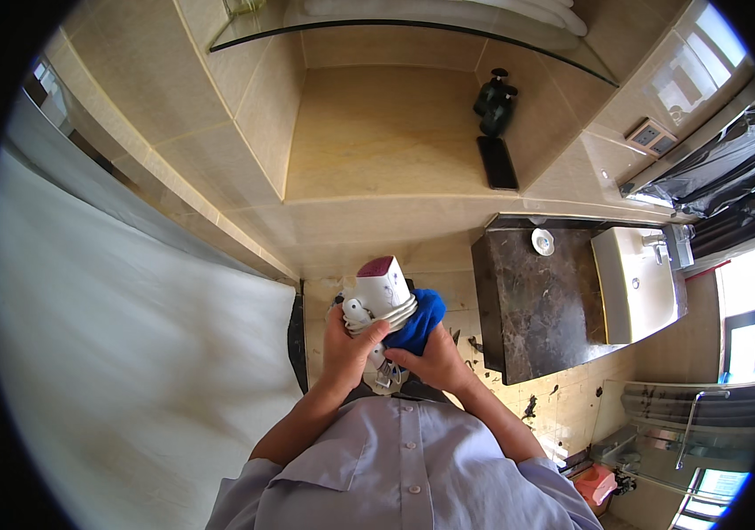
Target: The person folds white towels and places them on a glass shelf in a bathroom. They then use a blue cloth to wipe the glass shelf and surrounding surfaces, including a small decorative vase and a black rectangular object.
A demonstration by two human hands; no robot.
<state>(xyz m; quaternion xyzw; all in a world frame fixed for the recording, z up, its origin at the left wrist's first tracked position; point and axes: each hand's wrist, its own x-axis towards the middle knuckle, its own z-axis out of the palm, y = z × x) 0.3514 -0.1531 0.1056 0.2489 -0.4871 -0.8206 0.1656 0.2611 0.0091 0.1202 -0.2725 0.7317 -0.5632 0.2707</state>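
A white hair dryer (pixel 380 286) with a dark pink end and a small floral pattern is between my two hands, low in front of my shirt. Its white cord (pixel 398 317) is wound around it in several loops. My left hand (pixel 345 351) grips the dryer and the cord, the thumb lying over the loops. A crumpled blue cloth (pixel 421 321) is in my right hand (pixel 431 361), pressed against the dryer's right side. The cord's end and what looks like a plug (pixel 384 379) hang below my hands.
Ahead is a tiled niche (pixel 377 132) with two dark pump bottles (pixel 498 109) and a black phone-like slab (pixel 498 163), under a glass shelf (pixel 410 25) holding white towels. To the right, a dark marble counter (pixel 530 291) carries a small white dish (pixel 542 242) and a washbasin (pixel 636 285). White curtain at left.
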